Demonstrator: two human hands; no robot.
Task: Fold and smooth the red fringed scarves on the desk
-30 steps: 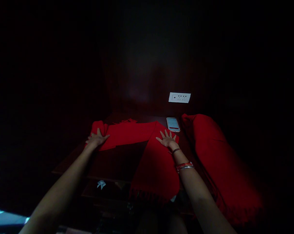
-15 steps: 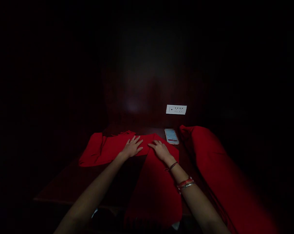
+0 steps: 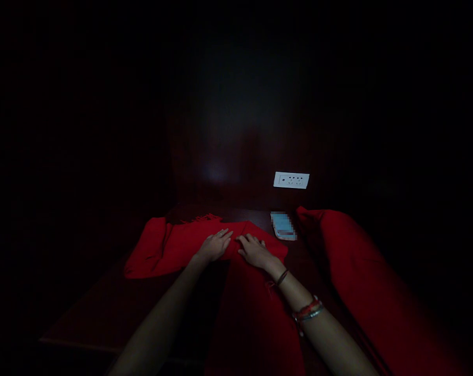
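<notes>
A red fringed scarf lies across the dark table, bent at a corner near the middle, with one length running down toward me. On its flat left stretch rests my left hand, fingers extended and closer together, the palm hidden. My right hand lies on the scarf near the bend, fingers slightly curled but apart, with bracelets on the wrist. The two hands almost meet at the fold. Fringe shows along the scarf's far edge, left of centre.
A lit phone lies beyond my right hand. Another red cloth stretches along the right side. A white socket panel is on the dark wall. The table's front edge shows at lower left; the surroundings are very dark.
My left hand's fingers have drawn together from a wide spread. My right hand's fingers are a little more curled. The whole view has shifted slightly and looks dimmer.
</notes>
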